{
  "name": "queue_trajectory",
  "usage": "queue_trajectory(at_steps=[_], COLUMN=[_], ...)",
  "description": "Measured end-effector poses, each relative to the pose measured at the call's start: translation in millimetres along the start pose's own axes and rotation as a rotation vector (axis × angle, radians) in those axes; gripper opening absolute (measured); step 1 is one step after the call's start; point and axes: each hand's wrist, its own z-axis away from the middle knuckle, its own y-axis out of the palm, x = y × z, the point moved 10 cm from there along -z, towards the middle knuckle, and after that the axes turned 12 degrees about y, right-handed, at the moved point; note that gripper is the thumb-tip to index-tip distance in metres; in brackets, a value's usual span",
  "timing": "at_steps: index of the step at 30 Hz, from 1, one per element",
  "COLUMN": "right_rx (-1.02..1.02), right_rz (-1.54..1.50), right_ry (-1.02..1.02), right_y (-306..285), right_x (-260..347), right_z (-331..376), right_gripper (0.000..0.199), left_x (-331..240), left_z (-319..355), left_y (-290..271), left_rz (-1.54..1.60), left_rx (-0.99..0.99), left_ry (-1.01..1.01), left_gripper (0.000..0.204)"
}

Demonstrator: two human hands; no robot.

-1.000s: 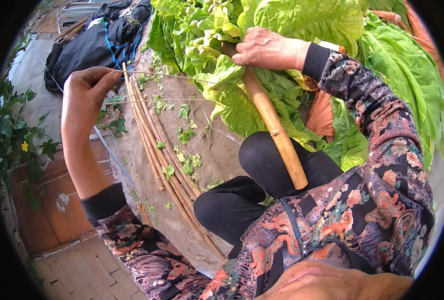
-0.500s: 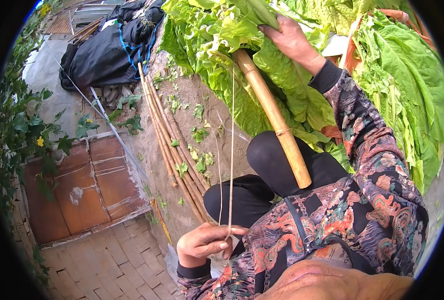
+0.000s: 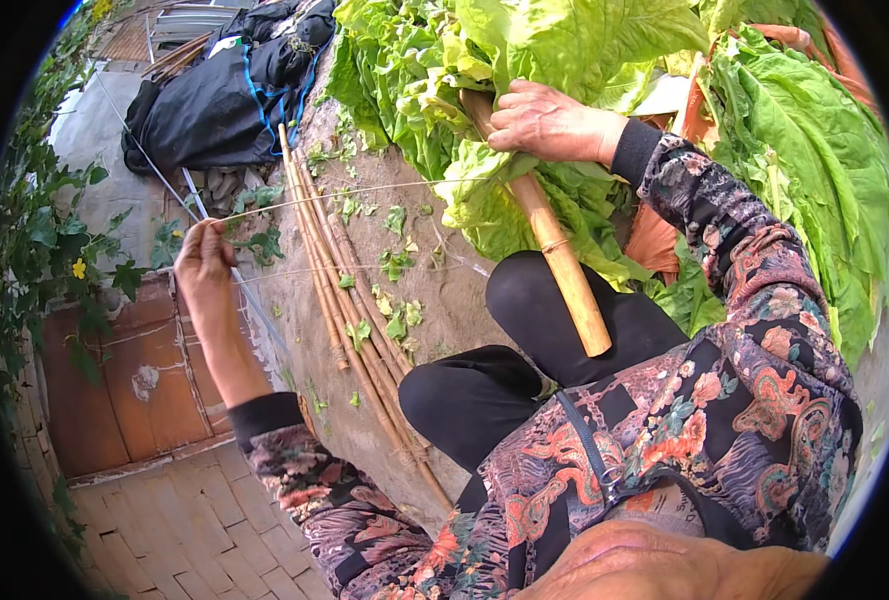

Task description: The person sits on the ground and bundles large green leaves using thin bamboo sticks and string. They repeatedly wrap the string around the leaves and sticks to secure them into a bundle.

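My left hand (image 3: 204,260) is raised out to the left, its fingertips closed on a thin string (image 3: 339,189). The string stretches taut across to the leaves by the bamboo pole (image 3: 549,235), and a second, fainter strand runs lower down. My right hand (image 3: 554,122) is closed on a large green leaf (image 3: 489,180) at the pole's upper part; its fingertips are partly hidden. The pole slants down over my bent knee, its near end bare. A thick bunch of broad leaves (image 3: 394,85) hangs about its far end.
Several thin bamboo poles (image 3: 319,240) lie on the earth to the left, among leaf scraps. A black bag (image 3: 209,110) lies beyond them. More big leaves (image 3: 804,170) are piled at right on orange cloth (image 3: 654,240). A rusty brown panel (image 3: 134,380) is at lower left.
My left hand has swung up and left from near my lap, drawing the string out sideways. My right hand has moved left and down onto the pole with a leaf.
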Motion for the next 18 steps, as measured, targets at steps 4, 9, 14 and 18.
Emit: queue_trajectory(at_steps=[4,9,14,18], right_rx=[-0.344,-0.566,-0.613,-0.364], right_rz=[-0.581,-1.111,-2.026,-0.625], right_ry=[0.485,1.168,0.843,0.716], right_y=[9.2,122.6,134.5,55.1], right_x=[-66.0,-148.6,-73.1,-43.3], right_z=[41.0,105.2,53.0,97.9], right_gripper=[0.028,0.029,0.030,0.054], left_x=[165.5,221.3,289.9,267.2], left_z=[46.1,125.5,181.4,193.8], left_y=[76.1,205.0,154.0,109.3], left_rz=[-0.192,-0.078,-0.102,-0.014], left_rx=[0.325,0.563,0.477,0.436], left_ry=[-0.388,-0.410,-0.631,-0.664], left_gripper=[0.019,0.017,0.024,0.022])
